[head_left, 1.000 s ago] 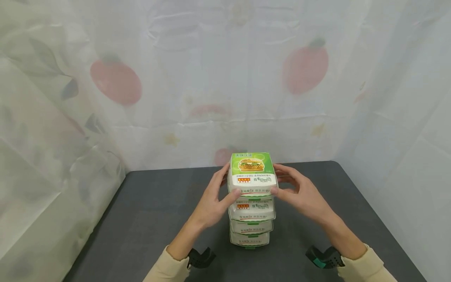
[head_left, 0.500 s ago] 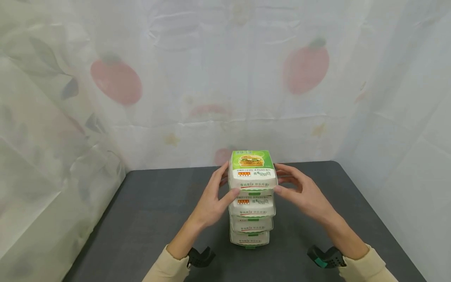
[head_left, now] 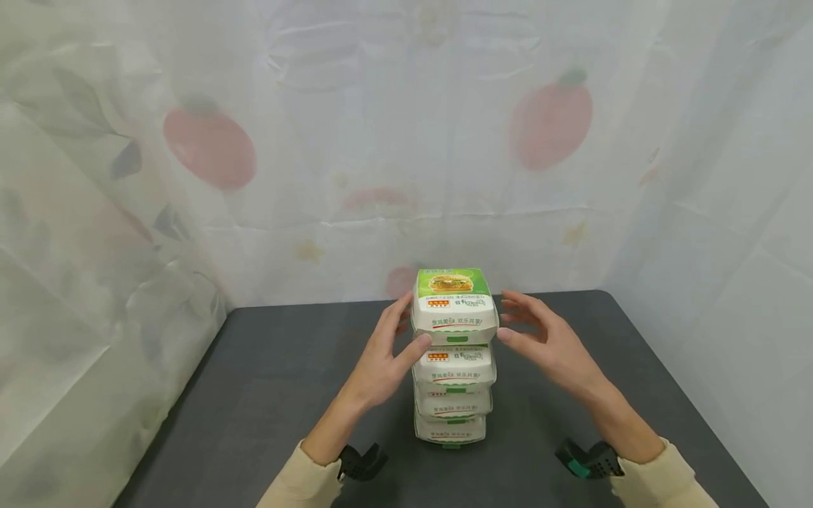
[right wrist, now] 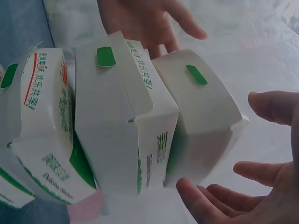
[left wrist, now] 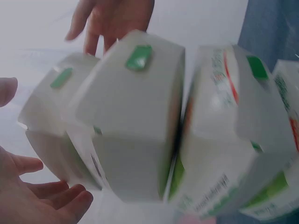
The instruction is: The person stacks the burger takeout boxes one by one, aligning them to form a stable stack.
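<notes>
A stack of several white and green cardboard burger boxes stands on the dark table, leaning a little, each box offset from the one under it. The top burger box (head_left: pixel 454 300) carries a burger picture on its lid. Beside its left side is my left hand (head_left: pixel 381 363), thumb near the front corner; the left wrist view shows that thumb apart from the box and the fingertips (left wrist: pixel 77 203) close to it. My right hand (head_left: pixel 559 349) is spread on the other side, with a gap between its thumb and the box in the right wrist view. Neither hand grips it.
Under the top box are a second burger box (head_left: pixel 454 368), a third box (head_left: pixel 454 402) and the bottom box (head_left: pixel 449 429). The dark table (head_left: pixel 286 395) reaches back to a pale curtain (head_left: pixel 375 141) with fruit prints, which also hangs on both sides.
The top box has shifted slightly back and up in view, and more of the boxes' fronts shows. My right hand has moved off to the right; both thumbs have come off the front.
</notes>
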Tool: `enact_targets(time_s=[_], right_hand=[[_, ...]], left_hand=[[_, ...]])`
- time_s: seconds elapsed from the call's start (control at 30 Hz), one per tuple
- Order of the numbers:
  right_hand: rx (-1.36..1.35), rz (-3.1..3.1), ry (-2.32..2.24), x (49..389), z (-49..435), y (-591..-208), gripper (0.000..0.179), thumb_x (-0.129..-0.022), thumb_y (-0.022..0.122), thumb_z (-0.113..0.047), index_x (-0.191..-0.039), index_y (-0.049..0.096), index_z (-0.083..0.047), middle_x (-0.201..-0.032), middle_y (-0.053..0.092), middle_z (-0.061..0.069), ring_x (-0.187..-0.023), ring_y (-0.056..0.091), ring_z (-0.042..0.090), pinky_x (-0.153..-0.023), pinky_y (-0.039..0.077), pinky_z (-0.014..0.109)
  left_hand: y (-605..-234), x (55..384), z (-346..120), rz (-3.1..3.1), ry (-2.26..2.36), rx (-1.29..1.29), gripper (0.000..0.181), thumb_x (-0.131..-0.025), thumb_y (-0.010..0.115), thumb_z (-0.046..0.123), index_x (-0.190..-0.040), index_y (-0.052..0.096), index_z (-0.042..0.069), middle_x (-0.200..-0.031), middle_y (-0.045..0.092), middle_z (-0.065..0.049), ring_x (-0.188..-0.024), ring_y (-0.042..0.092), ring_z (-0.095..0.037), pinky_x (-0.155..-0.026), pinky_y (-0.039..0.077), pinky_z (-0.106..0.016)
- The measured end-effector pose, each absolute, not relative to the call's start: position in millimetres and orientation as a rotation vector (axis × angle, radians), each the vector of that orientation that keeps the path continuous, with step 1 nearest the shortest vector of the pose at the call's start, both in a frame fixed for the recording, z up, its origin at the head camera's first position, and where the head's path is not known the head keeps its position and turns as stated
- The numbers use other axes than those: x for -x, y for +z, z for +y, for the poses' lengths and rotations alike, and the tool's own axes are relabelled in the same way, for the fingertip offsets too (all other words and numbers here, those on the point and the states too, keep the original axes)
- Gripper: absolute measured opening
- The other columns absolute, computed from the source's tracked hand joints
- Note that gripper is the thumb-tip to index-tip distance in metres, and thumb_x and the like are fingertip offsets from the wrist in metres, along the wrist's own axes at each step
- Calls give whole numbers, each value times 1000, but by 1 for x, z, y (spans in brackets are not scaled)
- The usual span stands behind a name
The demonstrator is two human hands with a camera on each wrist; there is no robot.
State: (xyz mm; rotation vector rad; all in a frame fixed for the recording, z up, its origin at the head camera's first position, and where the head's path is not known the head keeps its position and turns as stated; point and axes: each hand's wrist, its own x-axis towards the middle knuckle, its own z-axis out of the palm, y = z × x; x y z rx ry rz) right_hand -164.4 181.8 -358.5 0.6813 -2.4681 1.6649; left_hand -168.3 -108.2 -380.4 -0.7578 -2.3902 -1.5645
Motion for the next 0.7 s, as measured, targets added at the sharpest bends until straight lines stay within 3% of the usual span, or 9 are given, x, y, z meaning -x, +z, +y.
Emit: enact_targets(time_s=[0.27, 0.7], right_hand=[[-743, -2396, 1703, 168, 177, -362, 60, -100, 66, -14, -154, 41, -8, -151, 44, 10, -134, 47, 29, -97, 50, 27], [-778, -2311, 1766, 163, 175, -362, 58, -98, 68, -6, -152, 44, -5, -148, 45, 12, -129, 50, 14, -95, 53, 29]], left_hand=[[-377, 169, -101, -2375, -1567, 757, 72, -103, 61, 33, -162, 26, 12, -158, 31, -7, -140, 40, -26, -115, 33, -51], [-380, 167, -103, -2368, -1544, 782, 68, -103, 62, 30, -161, 28, 21, -157, 31, -5, -140, 40, -21, -115, 34, -44]])
